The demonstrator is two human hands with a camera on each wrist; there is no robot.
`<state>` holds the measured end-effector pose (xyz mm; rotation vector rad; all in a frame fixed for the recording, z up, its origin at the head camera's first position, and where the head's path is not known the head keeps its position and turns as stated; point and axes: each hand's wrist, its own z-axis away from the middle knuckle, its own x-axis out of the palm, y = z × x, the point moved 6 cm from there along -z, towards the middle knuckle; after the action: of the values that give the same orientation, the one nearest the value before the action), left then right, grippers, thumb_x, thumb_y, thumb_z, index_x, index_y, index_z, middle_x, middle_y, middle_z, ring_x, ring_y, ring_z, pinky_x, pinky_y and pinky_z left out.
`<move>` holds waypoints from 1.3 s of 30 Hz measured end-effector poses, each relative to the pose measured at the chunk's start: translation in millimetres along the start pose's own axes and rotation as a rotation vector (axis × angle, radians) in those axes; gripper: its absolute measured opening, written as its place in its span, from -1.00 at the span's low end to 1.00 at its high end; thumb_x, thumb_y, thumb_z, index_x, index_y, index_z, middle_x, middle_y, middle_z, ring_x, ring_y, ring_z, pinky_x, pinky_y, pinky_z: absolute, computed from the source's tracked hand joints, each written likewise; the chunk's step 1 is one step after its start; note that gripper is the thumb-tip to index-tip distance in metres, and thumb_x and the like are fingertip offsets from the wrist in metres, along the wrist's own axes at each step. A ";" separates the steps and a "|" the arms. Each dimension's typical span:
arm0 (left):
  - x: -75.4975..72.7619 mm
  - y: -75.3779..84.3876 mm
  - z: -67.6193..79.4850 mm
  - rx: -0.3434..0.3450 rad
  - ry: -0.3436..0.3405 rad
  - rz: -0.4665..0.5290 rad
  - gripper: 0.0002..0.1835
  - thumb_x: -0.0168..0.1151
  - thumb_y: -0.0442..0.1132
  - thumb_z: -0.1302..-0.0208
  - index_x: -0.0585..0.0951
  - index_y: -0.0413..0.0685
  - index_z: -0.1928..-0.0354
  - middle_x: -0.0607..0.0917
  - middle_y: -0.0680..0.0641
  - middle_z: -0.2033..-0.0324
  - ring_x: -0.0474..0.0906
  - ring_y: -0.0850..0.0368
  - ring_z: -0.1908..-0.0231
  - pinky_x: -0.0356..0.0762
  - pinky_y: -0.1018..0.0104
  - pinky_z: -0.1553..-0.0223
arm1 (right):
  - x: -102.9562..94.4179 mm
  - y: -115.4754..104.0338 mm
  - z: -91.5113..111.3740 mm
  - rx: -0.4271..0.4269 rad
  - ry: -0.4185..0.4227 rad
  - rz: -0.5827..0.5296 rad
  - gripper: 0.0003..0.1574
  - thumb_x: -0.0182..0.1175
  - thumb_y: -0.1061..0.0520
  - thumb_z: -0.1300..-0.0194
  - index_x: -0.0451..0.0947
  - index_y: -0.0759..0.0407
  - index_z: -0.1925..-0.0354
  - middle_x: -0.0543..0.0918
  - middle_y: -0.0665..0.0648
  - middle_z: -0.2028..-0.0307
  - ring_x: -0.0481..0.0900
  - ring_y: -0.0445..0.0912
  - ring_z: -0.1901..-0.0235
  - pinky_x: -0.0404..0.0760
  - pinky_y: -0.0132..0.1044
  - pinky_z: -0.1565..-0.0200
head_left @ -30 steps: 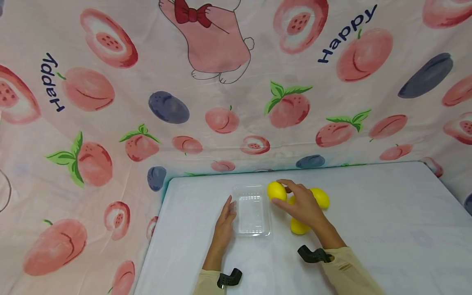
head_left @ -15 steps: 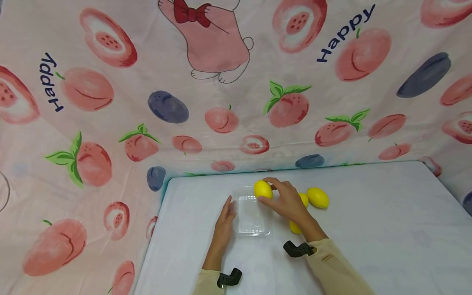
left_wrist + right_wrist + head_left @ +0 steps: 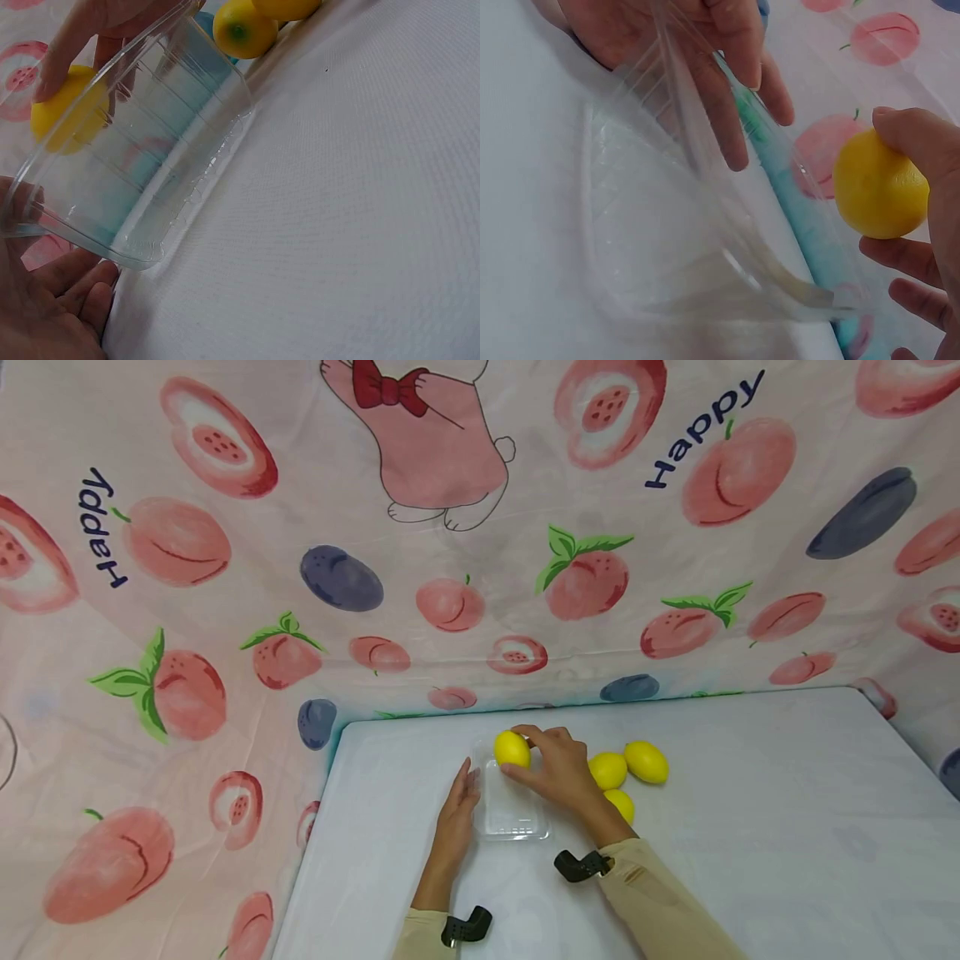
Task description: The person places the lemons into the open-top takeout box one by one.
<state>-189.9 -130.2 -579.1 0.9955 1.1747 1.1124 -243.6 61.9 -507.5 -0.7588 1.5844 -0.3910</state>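
A yellow lemon (image 3: 512,749) is pinched between the thumb and fingers of my right hand (image 3: 553,768), over the far part of a clear plastic container (image 3: 510,814). In the right wrist view the lemon (image 3: 881,184) is held above the container's rim. My left hand (image 3: 455,814) rests against the container's left side with its fingers fairly straight, and the left wrist view shows its fingers (image 3: 75,289) beside the wall. Inside the container I see no lemon.
Several more lemons lie grouped right of the container: one near my right wrist (image 3: 607,771), a lemon farther right (image 3: 647,762), and a partly hidden lemon (image 3: 621,804). A fruit-print cloth (image 3: 465,560) hangs behind the white table (image 3: 787,818).
My right hand has carried the lemon leftward, from beside the container to above it, uncovering more of the other lemons. The left hand and the container have stayed in place.
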 end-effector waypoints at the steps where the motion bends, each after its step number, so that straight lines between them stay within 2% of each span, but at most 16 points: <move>1: 0.0 -0.2 -0.1 -0.001 -0.001 0.000 -0.41 -0.11 -0.08 -0.60 0.15 0.37 -0.60 0.34 -0.02 -0.52 0.17 -0.07 -0.56 0.06 -0.17 -0.56 | 1.5 -1.1 -0.7 -0.003 -0.002 0.004 -0.21 0.43 -0.37 -0.14 0.52 -0.25 -0.30 0.74 0.01 0.07 0.50 0.09 -0.13 0.35 0.21 -0.14; 10: -0.1 -1.5 -1.4 0.007 0.010 -0.016 -0.42 -0.11 -0.09 -0.59 0.19 0.42 -0.58 0.38 -0.03 -0.50 0.20 -0.12 -0.54 0.10 -0.22 -0.53 | 15.5 -5.9 -6.0 0.020 -0.030 0.033 -0.16 0.39 -0.43 -0.14 0.49 -0.26 -0.33 0.75 0.00 0.05 0.47 0.07 -0.16 0.25 0.25 -0.24; 20: -0.3 0.2 -0.7 0.013 0.001 -0.012 -0.41 -0.10 -0.11 -0.60 0.17 0.39 -0.59 0.39 -0.03 -0.49 0.22 -0.12 -0.53 0.11 -0.20 -0.53 | 25.3 -10.4 -5.7 -0.012 0.020 0.077 -0.22 0.42 -0.40 -0.13 0.54 -0.23 -0.26 0.75 -0.03 0.15 0.51 0.05 -0.06 0.30 0.23 -0.14; 28: -0.4 1.6 -1.4 0.028 -0.008 -0.004 -0.40 -0.10 -0.13 -0.60 0.16 0.31 -0.60 0.40 -0.05 -0.49 0.23 -0.14 -0.52 0.10 -0.22 -0.53 | 33.2 -11.0 -4.3 0.011 -0.001 0.095 -0.21 0.39 -0.42 -0.14 0.53 -0.23 -0.28 0.76 -0.01 0.05 0.51 0.08 -0.09 0.30 0.23 -0.15; 39: -0.4 3.3 -0.3 0.035 -0.005 0.022 -0.40 -0.06 -0.17 -0.58 0.19 0.33 -0.59 0.39 -0.10 -0.48 0.21 -0.15 -0.53 0.09 -0.22 -0.53 | 42.7 -7.2 -3.5 -0.006 0.004 0.136 -0.18 0.34 -0.48 -0.15 0.54 -0.22 -0.29 0.77 -0.02 0.13 0.52 0.06 -0.07 0.33 0.24 -0.12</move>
<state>-190.6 -130.0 -575.9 1.0398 1.1850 1.1093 -245.6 27.5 -534.1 -0.6508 1.6310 -0.2893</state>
